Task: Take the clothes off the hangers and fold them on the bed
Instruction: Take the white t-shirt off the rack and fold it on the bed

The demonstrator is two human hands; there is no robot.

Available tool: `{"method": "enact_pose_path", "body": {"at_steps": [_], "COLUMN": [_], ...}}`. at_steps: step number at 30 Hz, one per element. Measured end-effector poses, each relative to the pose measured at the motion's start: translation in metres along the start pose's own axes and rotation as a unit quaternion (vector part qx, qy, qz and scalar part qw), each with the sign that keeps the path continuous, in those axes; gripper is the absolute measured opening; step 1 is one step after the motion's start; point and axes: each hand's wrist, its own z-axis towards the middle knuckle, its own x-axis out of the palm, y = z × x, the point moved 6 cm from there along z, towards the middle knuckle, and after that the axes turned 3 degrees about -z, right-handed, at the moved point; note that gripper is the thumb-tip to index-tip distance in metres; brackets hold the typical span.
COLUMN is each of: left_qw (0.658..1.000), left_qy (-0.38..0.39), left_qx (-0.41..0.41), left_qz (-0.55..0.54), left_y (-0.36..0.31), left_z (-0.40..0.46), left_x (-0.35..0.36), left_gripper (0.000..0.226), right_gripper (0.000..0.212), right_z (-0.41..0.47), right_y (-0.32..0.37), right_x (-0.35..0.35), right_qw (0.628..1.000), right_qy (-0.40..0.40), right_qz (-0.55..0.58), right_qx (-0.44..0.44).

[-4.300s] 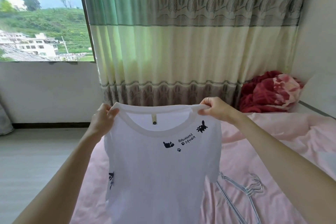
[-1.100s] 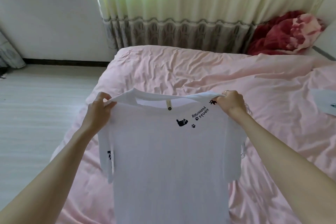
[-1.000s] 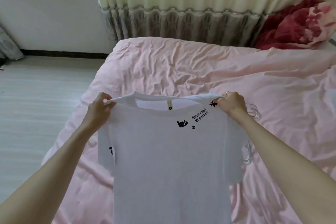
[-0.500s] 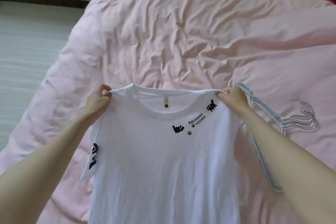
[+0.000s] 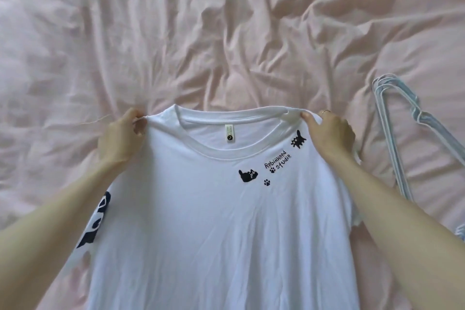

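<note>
Now each grip, left hand [image 5: 120, 138] and right hand [image 5: 329, 136], pinches a shoulder of the white T-shirt [image 5: 221, 221]; its length hangs toward the person over the bed [image 5: 226, 33].

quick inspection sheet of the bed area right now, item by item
surface: pink bed sheet, heavily wrinkled
job's things: white t-shirt with cat prints, off its hanger, held spread by the shoulders, print side up, not yet folded
clutter: bunch of wire hangers lying on the sheet to the right of the shirt
hands: left hand pinches the left shoulder seam; right hand pinches the right shoulder seam, ring on one finger
cables: nothing seen
surroundings: nothing seen beyond the bedding
</note>
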Motion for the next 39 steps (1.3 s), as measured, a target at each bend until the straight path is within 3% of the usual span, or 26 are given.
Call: {"method": "enact_pose_path", "body": {"at_steps": [3,8,15,19,23,27,29,32,36,39], "left_qw": [0.998,1.000,0.997,0.996,0.981,0.946,0.954,0.964,0.970,0.966], "left_qy": [-0.019,-0.002,0.044,0.015,0.031,0.030,0.006,-0.032,0.005,0.022], "left_qx": [0.037,0.009,-0.028,-0.048,-0.090,-0.120,-0.094,-0.041,0.023,-0.001], "left_qz": [0.046,-0.017,-0.053,-0.068,-0.171,-0.299,-0.285,-0.260,-0.244,-0.259], "left_y": [-0.003,0.013,0.060,0.093,0.114,0.137,0.141,0.139,0.125,0.135], "left_z": [-0.004,-0.015,-0.072,-0.106,-0.113,-0.091,-0.077,-0.053,-0.029,-0.030], "left_x": [0.001,-0.007,-0.024,-0.042,-0.056,-0.067,-0.078,-0.101,-0.109,-0.095], "left_gripper": [0.024,0.029,0.060,0.047,0.009,0.011,0.016,0.006,0.006,0.014], "right_gripper": [0.052,0.053,0.056,0.056,0.060,0.063,0.064,0.067,0.066,0.068], "right_z": [0.000,-0.029,-0.158,-0.231,-0.251,-0.251,-0.251,-0.251,-0.251,-0.250], "right_y": [0.003,0.033,0.129,0.183,0.210,0.212,0.208,0.208,0.207,0.207], "right_x": [-0.001,-0.014,0.027,0.062,0.087,0.102,0.103,0.106,0.107,0.106], "right_qw": [0.997,0.994,0.971,0.951,0.958,0.966,0.965,0.963,0.965,0.964], "right_qy": [-0.038,-0.090,-0.071,-0.028,0.010,0.032,0.039,0.052,0.051,0.062], "right_qz": [-0.067,-0.060,0.006,0.005,-0.025,-0.056,-0.066,-0.088,-0.091,-0.100], "right_qx": [0.014,-0.008,-0.228,-0.308,-0.287,-0.252,-0.251,-0.249,-0.241,-0.238]}}
